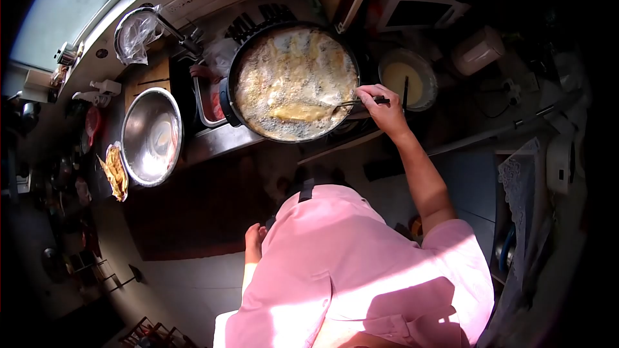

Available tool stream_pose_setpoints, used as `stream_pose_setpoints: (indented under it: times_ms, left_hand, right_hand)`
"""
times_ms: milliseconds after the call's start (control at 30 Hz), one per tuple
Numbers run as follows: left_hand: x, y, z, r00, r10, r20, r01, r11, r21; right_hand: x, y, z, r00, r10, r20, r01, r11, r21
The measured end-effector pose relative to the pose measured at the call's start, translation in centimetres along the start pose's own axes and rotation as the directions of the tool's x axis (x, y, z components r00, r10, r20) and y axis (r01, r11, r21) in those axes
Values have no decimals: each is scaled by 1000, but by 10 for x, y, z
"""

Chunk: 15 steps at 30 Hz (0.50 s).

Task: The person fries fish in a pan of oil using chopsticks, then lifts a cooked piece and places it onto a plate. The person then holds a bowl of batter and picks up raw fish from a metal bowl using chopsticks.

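Observation:
Bubbling oil fills a large dark pan, with several pale yellow battered pieces frying in it. My right hand, at the pan's right edge, is closed on the handle of a thin metal utensil. The utensil's far end reaches into the oil beside a long golden battered piece near the front of the pan. Low beside my body hangs my left hand, away from the counter; its fingers look loosely curled and are too small to make out well.
Right of the pan stands a bowl of pale batter with a dark utensil in it. At left are a steel bowl, a crumpled yellow-brown item, a metal tray and a faucet. A white appliance sits behind.

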State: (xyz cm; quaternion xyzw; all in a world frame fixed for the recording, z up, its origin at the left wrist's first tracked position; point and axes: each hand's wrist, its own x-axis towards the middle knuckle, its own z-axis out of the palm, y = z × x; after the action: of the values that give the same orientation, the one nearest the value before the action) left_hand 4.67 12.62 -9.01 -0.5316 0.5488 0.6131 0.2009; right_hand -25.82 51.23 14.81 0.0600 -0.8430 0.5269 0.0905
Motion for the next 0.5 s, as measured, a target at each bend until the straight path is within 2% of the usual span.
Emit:
stream_pose_setpoints:
  times_ms: [33,100,133,167,233,267,333,367,433,500]
  left_hand:
    - [2,-4,-2,997,50,58,-52,998,24]
    - [-2,-10,-1,994,104,38,-107,991,78]
    - [-8,-10,2,987,159,18,-160,978,132]
    - [-13,-9,4,987,158,17,-159,979,130]
    - [-19,-6,9,998,62,-24,-61,997,39]
    - [-14,-12,7,998,61,-25,-60,998,36]
    - [-7,-24,1,954,278,111,-295,935,197]
    - [-3,-29,0,954,278,111,-295,935,197]
    - [-12,-20,8,979,194,68,-199,976,86]
    - [-18,-8,15,986,157,56,-161,984,79]
  right_hand:
    - [3,0,-4,1000,1,-1,-1,1000,0]
    - [7,2,-12,1000,20,-14,-21,999,-44]
    - [8,5,-13,999,38,5,-38,999,36]
    - [8,2,-16,999,37,7,-37,999,35]
    - [6,-17,-21,966,248,69,-256,953,160]
    - [5,-17,-20,966,247,72,-255,954,159]
    - [2,-15,-17,909,368,195,-400,902,162]
    - [-2,-16,-10,919,337,206,-379,900,216]
    - [-8,5,7,984,125,123,-146,973,177]
    - [-6,6,6,985,144,98,-160,970,184]
